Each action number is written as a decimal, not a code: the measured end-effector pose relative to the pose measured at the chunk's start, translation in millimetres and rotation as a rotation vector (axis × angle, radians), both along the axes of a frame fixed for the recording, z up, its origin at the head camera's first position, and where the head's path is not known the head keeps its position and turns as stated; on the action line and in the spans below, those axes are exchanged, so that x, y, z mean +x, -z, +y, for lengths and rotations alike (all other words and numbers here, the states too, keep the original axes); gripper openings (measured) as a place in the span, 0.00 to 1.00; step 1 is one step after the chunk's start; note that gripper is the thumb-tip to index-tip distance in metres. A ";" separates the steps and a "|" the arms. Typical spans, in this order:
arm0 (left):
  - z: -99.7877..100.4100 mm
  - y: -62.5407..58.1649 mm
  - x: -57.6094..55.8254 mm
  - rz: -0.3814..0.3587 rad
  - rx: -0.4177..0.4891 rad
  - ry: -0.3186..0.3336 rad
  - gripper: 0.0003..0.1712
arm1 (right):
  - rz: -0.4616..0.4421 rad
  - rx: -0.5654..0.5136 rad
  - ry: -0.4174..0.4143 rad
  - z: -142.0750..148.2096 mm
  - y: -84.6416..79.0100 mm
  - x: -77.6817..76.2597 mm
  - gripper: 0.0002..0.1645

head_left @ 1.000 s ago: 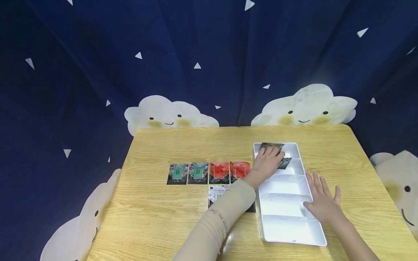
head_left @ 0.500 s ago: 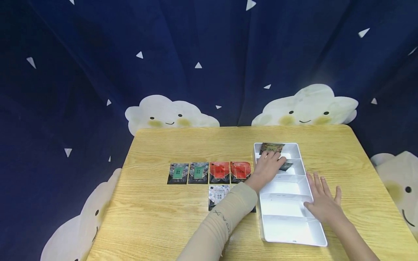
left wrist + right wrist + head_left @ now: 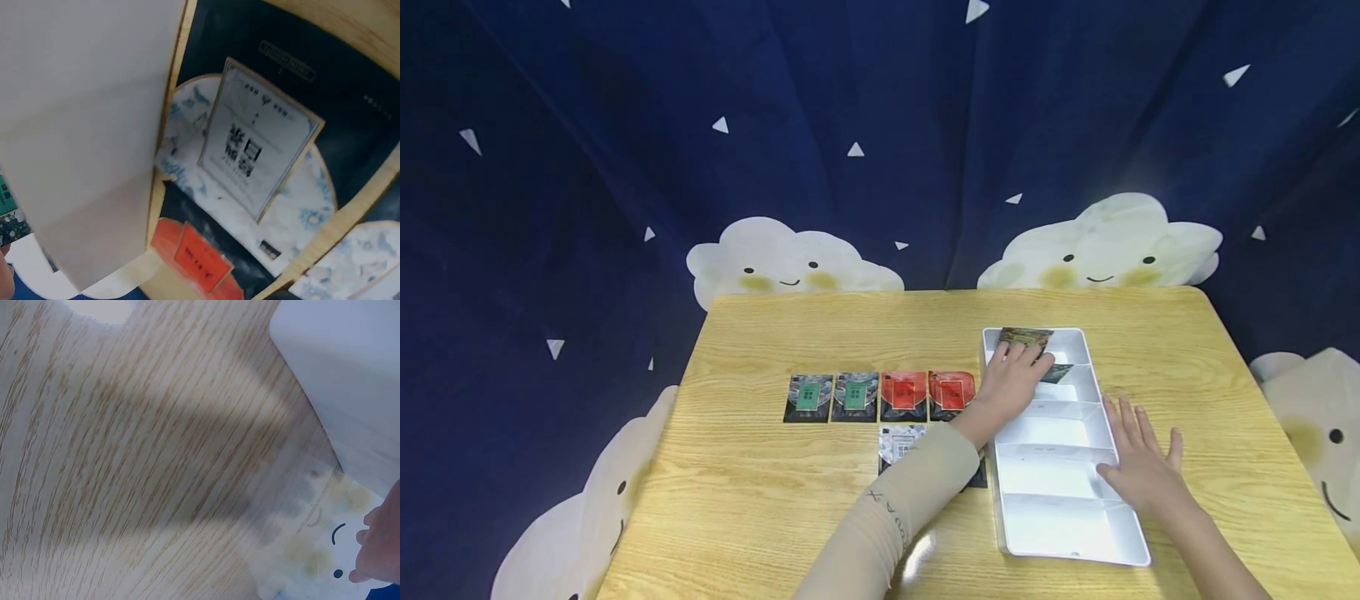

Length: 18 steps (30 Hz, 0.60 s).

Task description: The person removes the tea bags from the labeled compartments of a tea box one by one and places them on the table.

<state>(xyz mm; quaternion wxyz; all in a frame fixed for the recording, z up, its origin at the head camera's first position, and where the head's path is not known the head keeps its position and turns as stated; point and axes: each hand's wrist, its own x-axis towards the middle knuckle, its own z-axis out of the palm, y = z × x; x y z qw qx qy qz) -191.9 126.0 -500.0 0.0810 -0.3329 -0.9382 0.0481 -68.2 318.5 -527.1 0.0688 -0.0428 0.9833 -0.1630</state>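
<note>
A white five-compartment box (image 3: pixel 1051 477) lies lengthwise on the table. My left hand (image 3: pixel 1006 385) reaches over its far end, pinching a small dark green-label sachet (image 3: pixel 1057 373) that peeks out under the thumb; most of it is hidden by the hand. In the left wrist view, this sachet's green label (image 3: pixel 7 199) shows beside fingertips (image 3: pixel 5 276) at the left edge. A brownish sachet (image 3: pixel 1026 336) leans in the farthest compartment, right at my fingertips. My right hand (image 3: pixel 1142 473) rests against the box's right side, thumb at the rim and fingers straight and spread.
Left of the box, two green-label sachets (image 3: pixel 808 398) and two red sachets (image 3: pixel 904 396) form a row. Nearer lies a white floral sachet (image 3: pixel 898 442), with another partly under my left sleeve (image 3: pixel 887 517). A dark blue curtain (image 3: pixel 820 100) hangs behind the wooden table (image 3: pixel 737 492).
My left hand shifts slightly toward me, then back toward the far end, the dark green sachet moving with it. The brownish sachet and my right hand stay put.
</note>
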 end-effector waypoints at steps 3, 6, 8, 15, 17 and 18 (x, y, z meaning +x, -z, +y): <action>-6.6 -7.1 2.4 0.056 0.041 -0.004 0.16 | 0.001 -0.002 0.003 -0.1 -0.2 -0.1 0.57; -16.3 -12.4 5.8 0.111 0.074 0.006 0.15 | -0.001 -0.005 0.004 -0.4 0.1 0.1 0.57; -24.5 -15.2 8.7 0.130 0.102 0.014 0.16 | -0.002 -0.004 0.004 -0.5 0.5 0.1 0.57; -60.4 -24.7 19.7 0.182 0.202 0.013 0.16 | -0.005 0.010 -0.001 0.7 2.5 -1.1 0.57; -72.6 -26.1 22.0 0.215 0.240 0.016 0.16 | 0.000 0.011 -0.002 1.0 2.7 -1.3 0.57; -79.0 -26.6 23.0 0.229 0.258 0.016 0.16 | 0.002 0.010 -0.001 1.1 2.7 -1.3 0.57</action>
